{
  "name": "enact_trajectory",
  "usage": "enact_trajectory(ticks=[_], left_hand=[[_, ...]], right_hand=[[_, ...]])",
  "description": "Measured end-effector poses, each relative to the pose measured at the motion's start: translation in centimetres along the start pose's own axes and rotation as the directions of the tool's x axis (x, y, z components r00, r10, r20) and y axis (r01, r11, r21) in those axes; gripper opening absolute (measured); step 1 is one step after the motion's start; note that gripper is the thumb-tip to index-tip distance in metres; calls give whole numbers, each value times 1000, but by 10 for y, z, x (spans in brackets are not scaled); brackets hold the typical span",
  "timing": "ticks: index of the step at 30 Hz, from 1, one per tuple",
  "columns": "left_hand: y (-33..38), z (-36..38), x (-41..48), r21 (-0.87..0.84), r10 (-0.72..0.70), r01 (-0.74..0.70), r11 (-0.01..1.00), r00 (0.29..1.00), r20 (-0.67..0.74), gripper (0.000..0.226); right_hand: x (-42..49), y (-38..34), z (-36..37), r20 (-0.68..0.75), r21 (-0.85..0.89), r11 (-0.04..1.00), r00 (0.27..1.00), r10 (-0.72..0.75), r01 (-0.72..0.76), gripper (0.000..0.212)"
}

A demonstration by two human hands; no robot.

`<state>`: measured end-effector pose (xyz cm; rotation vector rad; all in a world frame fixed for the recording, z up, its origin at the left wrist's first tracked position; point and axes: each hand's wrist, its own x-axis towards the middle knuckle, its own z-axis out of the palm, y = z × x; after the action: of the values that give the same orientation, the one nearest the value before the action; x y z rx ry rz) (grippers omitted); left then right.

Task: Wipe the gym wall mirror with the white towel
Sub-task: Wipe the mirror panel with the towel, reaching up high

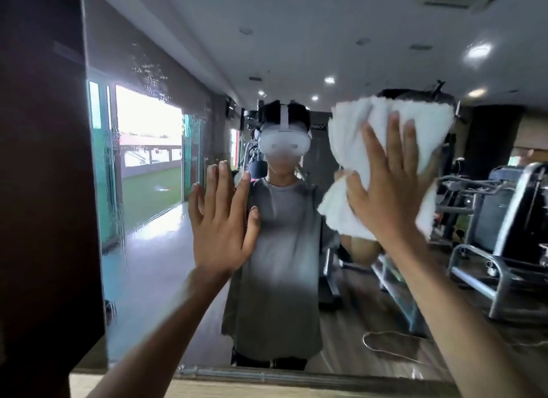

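Note:
The wall mirror (154, 264) fills most of the view, with wet streaks and droplets on its upper left part. A crumpled white towel (350, 136) lies flat against the glass at the upper right. My right hand (388, 190) presses on the towel with straight, spread fingers. My left hand (221, 216) is raised flat with fingers straight and spread, at or just in front of the glass left of centre, holding nothing. The mirror reflects a person in a grey shirt wearing a headset.
A dark wall panel (44, 175) borders the mirror on the left. A ledge (267, 380) runs along the mirror's bottom edge. Gym machines (504, 219), a white cable on the floor and a bright doorway appear only as reflections.

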<state>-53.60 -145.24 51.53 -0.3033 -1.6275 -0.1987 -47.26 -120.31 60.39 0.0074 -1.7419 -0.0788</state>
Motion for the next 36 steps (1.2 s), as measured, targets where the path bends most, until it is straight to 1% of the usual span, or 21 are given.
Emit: enact_trajectory(ticks=[2, 4, 6, 7, 9, 11, 13, 14, 16, 18, 19, 20, 22, 25, 27, 28, 29, 30, 32, 33, 36], left_hand=[[-1, -2, 1, -1, 11, -11, 1000, 1000, 8, 60], [-3, -3, 1, 4, 15, -15, 1000, 1000, 11, 60], [-3, -3, 0, 8, 20, -20, 1000, 1000, -2, 59], [-3, -3, 1, 4, 20, -20, 1000, 1000, -8, 58], [-3, -4, 1, -12, 20, -21, 1000, 1000, -8, 57], [-4, -5, 2, -20, 13, -13, 1000, 1000, 6, 57], [-7, -11, 9, -27, -2, 3, 1000, 1000, 27, 55], [-8, -16, 19, -39, -10, 12, 999, 999, 37, 53], [-10, -24, 54, -80, -16, 19, 997, 999, 34, 47], [-10, -27, 98, -112, -18, 18, 994, 1000, -2, 47], [-10, -28, 119, -117, -15, 13, 993, 1000, -19, 50], [-11, -27, 137, -111, -6, 3, 994, 1000, -27, 54], [-14, -21, 157, -81, 27, -28, 996, 1000, -15, 59], [-21, -13, 158, -69, 53, -53, 996, 999, -8, 60], [-22, -12, 157, -74, 55, -54, 996, 999, 1, 60], [-21, -11, 157, -75, 50, -49, 996, 999, 0, 60], [-20, -10, 157, -73, 46, -46, 996, 999, -2, 60], [-18, -9, 157, -70, 44, -44, 997, 999, -2, 60], [-16, -7, 156, -66, 39, -39, 997, 999, -2, 61], [-15, -6, 156, -66, 34, -34, 997, 999, -2, 61], [-16, -7, 155, -77, 33, -33, 996, 999, -7, 60]], right_hand=[[28, -32, 1, -13, 17, 1000, 1000, 8, -8, 72], [34, -57, 4, -16, 2, 997, 997, -74, 74, 72], [18, -69, 8, 4, -30, 980, 980, -197, 197, 74], [4, -68, 9, 32, -52, 957, 959, -283, 284, 76], [-27, -51, 10, 80, -83, 886, 889, -451, 457, 79], [-45, -19, 6, 98, -76, 847, 850, -518, 526, 80], [-35, 13, -1, 114, -71, 889, 889, -443, 452, 78], [-18, 22, -3, 113, -74, 927, 926, -360, 369, 76], [31, 21, -8, 58, -56, 985, 985, -161, 164, 71], [81, 0, -10, 4, -23, 999, 999, -41, 42, 70], [98, -13, -10, -7, -30, 999, 999, -32, 31, 70], [109, -25, -10, -8, -51, 997, 998, -60, 59, 71], [107, -43, -5, -7, -106, 971, 976, -216, 214, 72], [65, -43, -2, 19, -106, 862, 867, -497, 496, 74], [42, -19, -2, 45, -103, 801, 807, -589, 590, 78], [41, -3, -5, 53, -106, 796, 803, -594, 596, 78], [46, 12, -8, 55, -108, 818, 825, -563, 565, 78], [58, 25, -12, 48, -112, 859, 866, -498, 500, 75], [98, 38, -19, 14, -107, 941, 947, -321, 321, 68], [122, 34, -22, -2, -95, 969, 974, -228, 227, 67], [181, -4, -24, -39, -50, 999, 999, -12, 10, 73]])
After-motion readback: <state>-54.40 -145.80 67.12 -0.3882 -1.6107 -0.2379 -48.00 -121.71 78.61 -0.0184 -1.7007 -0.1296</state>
